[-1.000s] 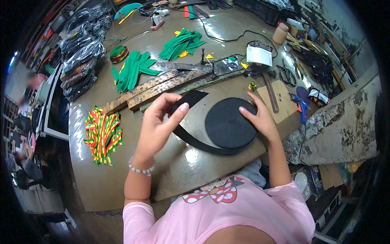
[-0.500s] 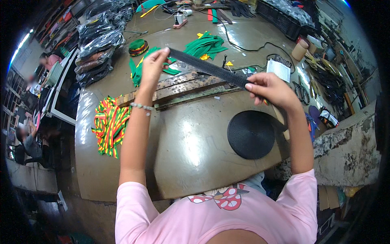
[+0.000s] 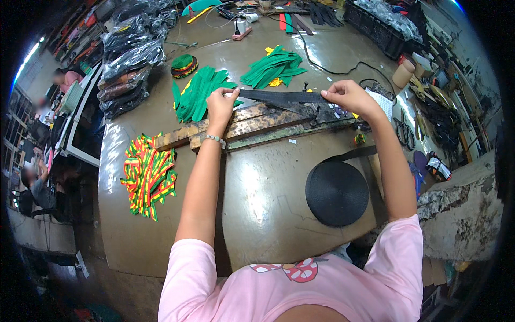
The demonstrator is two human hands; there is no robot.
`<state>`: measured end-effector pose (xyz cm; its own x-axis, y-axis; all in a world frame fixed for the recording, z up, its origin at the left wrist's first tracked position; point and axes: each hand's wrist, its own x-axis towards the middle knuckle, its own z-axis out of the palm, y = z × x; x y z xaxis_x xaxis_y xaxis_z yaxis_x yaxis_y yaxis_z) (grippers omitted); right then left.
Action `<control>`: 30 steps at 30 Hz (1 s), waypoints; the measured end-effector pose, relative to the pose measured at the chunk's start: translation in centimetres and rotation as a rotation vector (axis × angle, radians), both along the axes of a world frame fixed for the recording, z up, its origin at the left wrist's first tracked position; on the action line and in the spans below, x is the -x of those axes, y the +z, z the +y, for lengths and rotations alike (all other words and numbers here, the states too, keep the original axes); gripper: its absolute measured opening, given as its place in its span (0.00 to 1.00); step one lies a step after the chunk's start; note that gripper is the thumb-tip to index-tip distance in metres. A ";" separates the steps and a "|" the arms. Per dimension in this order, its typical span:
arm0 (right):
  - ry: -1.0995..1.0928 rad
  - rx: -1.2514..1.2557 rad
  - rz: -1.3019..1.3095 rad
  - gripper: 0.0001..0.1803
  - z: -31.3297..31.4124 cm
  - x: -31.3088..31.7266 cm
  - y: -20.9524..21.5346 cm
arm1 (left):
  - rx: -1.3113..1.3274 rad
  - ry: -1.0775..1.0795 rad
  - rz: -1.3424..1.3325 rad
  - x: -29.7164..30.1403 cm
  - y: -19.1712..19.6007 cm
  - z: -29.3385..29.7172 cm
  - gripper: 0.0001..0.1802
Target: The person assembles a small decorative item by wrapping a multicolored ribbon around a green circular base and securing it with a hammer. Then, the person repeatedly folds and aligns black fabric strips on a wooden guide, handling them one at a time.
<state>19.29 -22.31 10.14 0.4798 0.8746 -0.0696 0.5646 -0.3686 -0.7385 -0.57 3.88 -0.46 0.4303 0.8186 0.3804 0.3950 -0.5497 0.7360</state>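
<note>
A length of black webbing strap [image 3: 281,96] is stretched nearly level between my hands. My left hand [image 3: 221,107] pinches its left end, beside a pile of green strips [image 3: 204,94]. At the other end my right hand [image 3: 348,97] grips the strap between thumb and fingers. Under the strap lies a long, worn wood-and-metal jig [image 3: 257,126] with a small dark upright post. A large coil of black webbing [image 3: 337,193] rests flat on the table nearer to me, its loose tail running off to the right under my right forearm.
Red, yellow and green striped strips [image 3: 147,174] are heaped at the left. A green roll [image 3: 184,65] and more green strips [image 3: 274,67] lie farther back. Plastic-wrapped bundles [image 3: 131,59] are stacked at the far left. Scissors [image 3: 405,131], a cord and a black crate [image 3: 375,27] are on the right.
Both hands have shifted: the left moved right and down, the right slightly up. The strap went from slanting to almost level, lower over the jig.
</note>
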 end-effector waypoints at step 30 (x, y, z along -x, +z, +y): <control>0.101 -0.431 -0.109 0.15 6.9 5.8 0.1 | 0.337 -0.285 -0.209 0.5 -1.5 1.6 0.23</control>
